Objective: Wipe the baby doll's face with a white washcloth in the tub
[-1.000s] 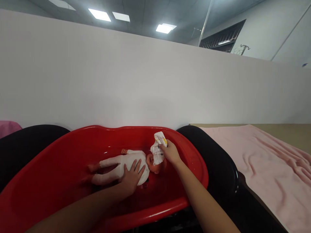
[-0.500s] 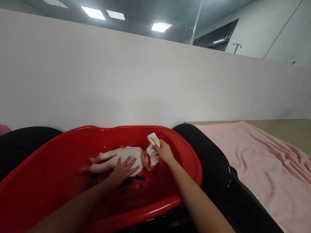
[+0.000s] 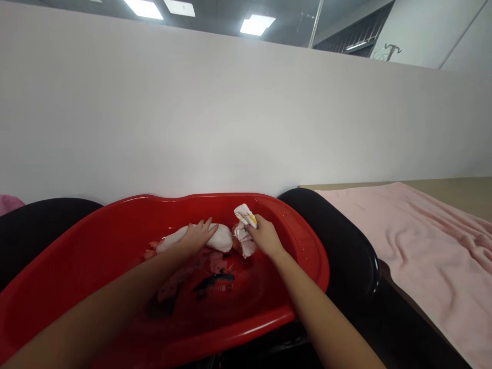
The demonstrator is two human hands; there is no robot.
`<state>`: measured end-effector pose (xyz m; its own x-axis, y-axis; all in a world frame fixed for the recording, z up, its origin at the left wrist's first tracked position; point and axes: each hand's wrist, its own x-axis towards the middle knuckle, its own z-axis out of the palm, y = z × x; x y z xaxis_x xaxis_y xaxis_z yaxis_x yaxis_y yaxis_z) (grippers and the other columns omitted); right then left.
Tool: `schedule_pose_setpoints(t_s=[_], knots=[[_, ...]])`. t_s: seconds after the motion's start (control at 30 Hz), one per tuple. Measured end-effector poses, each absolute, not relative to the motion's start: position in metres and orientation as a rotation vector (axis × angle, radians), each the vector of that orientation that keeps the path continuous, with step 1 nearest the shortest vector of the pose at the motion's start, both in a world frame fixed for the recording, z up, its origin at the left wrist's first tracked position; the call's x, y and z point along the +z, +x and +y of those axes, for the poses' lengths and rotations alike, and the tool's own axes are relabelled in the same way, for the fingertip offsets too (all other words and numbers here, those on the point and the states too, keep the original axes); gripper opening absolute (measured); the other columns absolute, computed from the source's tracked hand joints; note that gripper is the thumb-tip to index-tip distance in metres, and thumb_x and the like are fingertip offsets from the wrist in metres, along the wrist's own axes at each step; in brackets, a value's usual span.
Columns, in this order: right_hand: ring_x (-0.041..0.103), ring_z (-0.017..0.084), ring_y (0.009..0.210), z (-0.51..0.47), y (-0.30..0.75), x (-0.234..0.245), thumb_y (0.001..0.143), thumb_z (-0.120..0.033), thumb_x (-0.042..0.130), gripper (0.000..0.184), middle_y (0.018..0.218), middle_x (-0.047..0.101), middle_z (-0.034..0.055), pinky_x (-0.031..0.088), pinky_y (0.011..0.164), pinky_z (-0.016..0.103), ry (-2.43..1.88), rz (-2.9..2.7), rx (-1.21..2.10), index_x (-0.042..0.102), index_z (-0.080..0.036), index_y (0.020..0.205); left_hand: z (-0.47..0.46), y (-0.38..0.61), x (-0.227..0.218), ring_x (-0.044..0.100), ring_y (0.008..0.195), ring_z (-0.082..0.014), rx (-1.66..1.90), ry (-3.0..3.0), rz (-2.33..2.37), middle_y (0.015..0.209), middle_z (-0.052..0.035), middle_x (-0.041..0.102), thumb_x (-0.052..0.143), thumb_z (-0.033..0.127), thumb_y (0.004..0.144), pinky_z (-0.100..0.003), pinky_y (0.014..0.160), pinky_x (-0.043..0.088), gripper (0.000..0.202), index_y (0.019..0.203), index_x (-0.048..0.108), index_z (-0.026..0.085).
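A baby doll (image 3: 222, 239) with a white body lies in the red baby bathtub (image 3: 303, 256), near its far wall, feet to the left and head to the right. Across the doll's body rests my left hand (image 3: 199, 236), its fingers spread. My right hand (image 3: 266, 237) is closed on a white washcloth (image 3: 245, 231) with a yellow patch. The cloth hangs at the doll's head and hides most of it. Dark and pinkish shapes show on the tub floor below the doll.
Black rounded panels (image 3: 338, 246) flank the tub at both ends. A pink blanket (image 3: 400, 225) covers the surface on the right. Behind the tub stands a plain white partition (image 3: 192, 113). Something pink (image 3: 9, 203) shows at the far left.
The doll has rolled onto its side and shifted toward the far wall, with my left hand moving along on it. My right hand still grips the cloth by the head.
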<state>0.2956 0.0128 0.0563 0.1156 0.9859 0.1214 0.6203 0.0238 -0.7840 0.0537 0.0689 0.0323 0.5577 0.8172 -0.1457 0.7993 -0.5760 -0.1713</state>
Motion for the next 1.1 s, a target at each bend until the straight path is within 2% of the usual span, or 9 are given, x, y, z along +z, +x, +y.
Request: schedule_pose_setpoints(t_s=[0.07, 0.13, 0.3, 0.43, 0.53, 0.67, 0.87, 0.97, 1.1], knots=[[0.066, 0.021, 0.087, 0.012, 0.294, 0.059, 0.09, -0.026, 0.06, 0.006, 0.096, 0.074, 0.0049, 0.042, 0.073, 0.028, -1.675, -1.599, 0.649, 0.061, -0.022, 0.093, 0.084, 0.058, 0.043, 0.043, 0.147, -0.0431, 0.338, -2.667, -1.43, 0.169, -0.025, 0.03, 0.051, 0.012, 0.097, -0.064, 0.104, 0.047, 0.06, 0.156, 0.048, 0.022], [0.066, 0.021, 0.087, 0.011, 0.293, 0.06, 0.09, -0.025, 0.059, 0.005, 0.096, 0.074, 0.0049, 0.042, 0.073, 0.028, -1.684, -1.614, 0.655, 0.061, -0.022, 0.093, 0.101, 0.063, 0.051, 0.039, 0.149, -0.044, 0.4, -2.612, -1.433, 0.169, -0.0255, 0.027, 0.058, 0.015, 0.096, -0.067, 0.106, 0.044, 0.055, 0.151, 0.054, 0.023], [0.065, 0.02, 0.085, 0.007, 0.293, 0.06, 0.091, -0.027, 0.059, 0.006, 0.094, 0.074, 0.0047, 0.04, 0.071, 0.028, -1.734, -1.669, 0.641, 0.061, -0.022, 0.092, 0.143, 0.07, 0.06, 0.025, 0.157, -0.042, 0.486, -2.547, -1.463, 0.171, -0.0247, 0.023, 0.073, 0.015, 0.086, -0.071, 0.113, 0.033, 0.06, 0.144, 0.061, 0.025], [0.065, 0.021, 0.086, 0.004, 0.291, 0.058, 0.092, -0.029, 0.058, 0.009, 0.096, 0.074, 0.0046, 0.04, 0.072, 0.028, -1.715, -1.729, 0.64, 0.063, -0.022, 0.094, 0.168, 0.063, 0.064, 0.021, 0.158, -0.0442, 0.474, -2.549, -1.518, 0.171, -0.0261, 0.021, 0.082, 0.026, 0.083, -0.073, 0.113, 0.03, 0.062, 0.142, 0.062, 0.023], [0.067, 0.022, 0.089, 0.004, 0.289, 0.058, 0.092, -0.028, 0.058, 0.013, 0.1, 0.075, 0.004, 0.043, 0.073, 0.029, -1.658, -1.754, 0.667, 0.067, -0.024, 0.101, 0.179, 0.056, 0.067, 0.025, 0.156, -0.0427, 0.508, -2.529, -1.557, 0.17, -0.0275, 0.025, 0.083, 0.038, 0.083, -0.071, 0.114, 0.031, 0.06, 0.138, 0.065, 0.021], [0.068, 0.023, 0.09, 0.003, 0.288, 0.057, 0.09, -0.027, 0.06, 0.022, 0.102, 0.077, 0.0027, 0.046, 0.076, 0.029, -1.651, -1.764, 0.712, 0.069, -0.027, 0.11, 0.187, 0.055, 0.069, 0.034, 0.15, -0.042, 0.528, -2.499, -1.59, 0.161, -0.031, 0.039, 0.081, 0.045, 0.084, -0.064, 0.111, 0.039, 0.061, 0.136, 0.067, 0.017], [0.067, 0.022, 0.085, 0.003, 0.288, 0.048, 0.09, -0.028, 0.059, 0.014, 0.094, 0.075, 0.0033, 0.045, 0.074, 0.03, -1.724, -1.854, 0.71, 0.068, -0.025, 0.101, 0.191, 0.059, 0.072, 0.055, 0.13, -0.0414, 0.495, -2.54, -1.603, 0.144, -0.0309, 0.056, 0.081, 0.046, 0.082, -0.047, 0.103, 0.048, 0.056, 0.125, 0.074, 0.011], [0.065, 0.021, 0.083, 0.002, 0.285, 0.042, 0.09, -0.027, 0.059, 0.011, 0.093, 0.072, 0.0031, 0.042, 0.071, 0.03, -1.715, -1.981, 0.696, 0.064, -0.024, 0.1, 0.192, 0.058, 0.071, 0.055, 0.13, -0.0424, 0.475, -2.574, -1.583, 0.142, -0.0312, 0.058, 0.083, 0.045, 0.08, -0.045, 0.104, 0.047, 0.058, 0.124, 0.074, 0.008], [0.062, 0.019, 0.082, 0.0, 0.279, 0.036, 0.091, -0.027, 0.06, 0.008, 0.1, 0.069, 0.0038, 0.04, 0.068, 0.029, -1.68, -2.24, 0.603, 0.059, -0.023, 0.098, 0.193, 0.056, 0.066, 0.05, 0.134, -0.0459, 0.445, -2.62, -1.559, 0.145, -0.0357, 0.055, 0.086, 0.044, 0.077, -0.048, 0.106, 0.045, 0.063, 0.123, 0.074, 0.002]])
